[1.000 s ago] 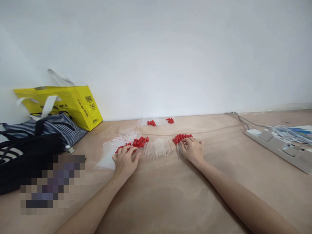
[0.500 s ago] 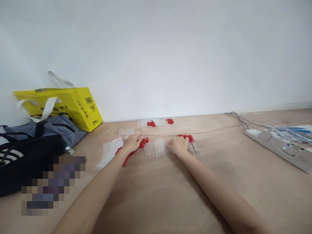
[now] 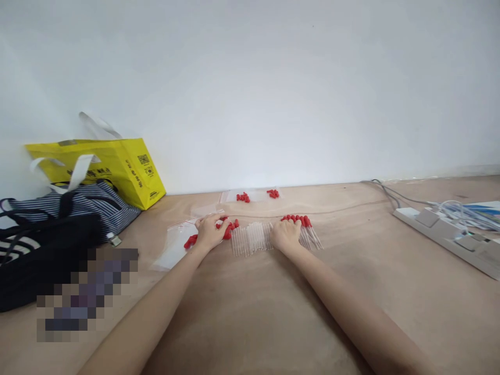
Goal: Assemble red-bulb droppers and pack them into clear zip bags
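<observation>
Left hand (image 3: 210, 233), fingers apart, over red caps (image 3: 235, 224) beside a clear bag (image 3: 171, 252). I can't tell if the right hand (image 3: 286, 233) grips.

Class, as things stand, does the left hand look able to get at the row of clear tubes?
Probably yes: the clear tubes lie just right of the left hand, with some red pieces between them but the row's near side uncovered. The right hand is by the other end.

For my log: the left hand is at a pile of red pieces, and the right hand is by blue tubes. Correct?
Not blue: the head view shows clear tubes by the right hand. The left hand is at red pieces.
</observation>
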### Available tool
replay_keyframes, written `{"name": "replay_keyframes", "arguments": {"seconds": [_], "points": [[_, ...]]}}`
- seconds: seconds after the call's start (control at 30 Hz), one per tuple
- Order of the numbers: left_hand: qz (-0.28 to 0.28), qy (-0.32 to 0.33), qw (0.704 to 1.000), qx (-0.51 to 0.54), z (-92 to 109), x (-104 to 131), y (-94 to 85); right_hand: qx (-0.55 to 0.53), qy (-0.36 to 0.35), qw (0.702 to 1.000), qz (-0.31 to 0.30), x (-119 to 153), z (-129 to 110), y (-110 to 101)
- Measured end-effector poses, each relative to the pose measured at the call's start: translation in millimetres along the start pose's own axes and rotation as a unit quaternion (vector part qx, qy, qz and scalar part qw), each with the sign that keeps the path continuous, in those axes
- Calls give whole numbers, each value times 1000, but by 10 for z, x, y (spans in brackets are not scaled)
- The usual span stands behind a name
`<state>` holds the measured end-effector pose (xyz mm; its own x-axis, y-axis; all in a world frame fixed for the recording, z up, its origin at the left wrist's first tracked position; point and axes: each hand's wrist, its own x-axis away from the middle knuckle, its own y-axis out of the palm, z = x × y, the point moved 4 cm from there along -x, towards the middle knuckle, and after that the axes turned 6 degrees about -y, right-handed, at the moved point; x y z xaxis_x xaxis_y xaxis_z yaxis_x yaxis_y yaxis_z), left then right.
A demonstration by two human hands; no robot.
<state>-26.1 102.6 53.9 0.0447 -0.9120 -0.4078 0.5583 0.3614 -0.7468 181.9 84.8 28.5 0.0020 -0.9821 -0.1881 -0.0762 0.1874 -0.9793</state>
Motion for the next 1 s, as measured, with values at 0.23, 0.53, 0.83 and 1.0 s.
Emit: {"name": "replay_keyframes", "arguments": {"seconds": [0.23,0.53,0.83,1.0], "points": [[-34,21,982,185,79,614,-59,-20,-67,995,71,252,68,-149],[-156,121,977,83,291,1052,-10,-191,-358,904,134,788,96,70],[-126,150,981,19,312,1047,87,-192,-380,897,121,896,-19,41],[-123,128,984,-8,341,1067,88,-223,-343,906,113,899,-42,49]]}}
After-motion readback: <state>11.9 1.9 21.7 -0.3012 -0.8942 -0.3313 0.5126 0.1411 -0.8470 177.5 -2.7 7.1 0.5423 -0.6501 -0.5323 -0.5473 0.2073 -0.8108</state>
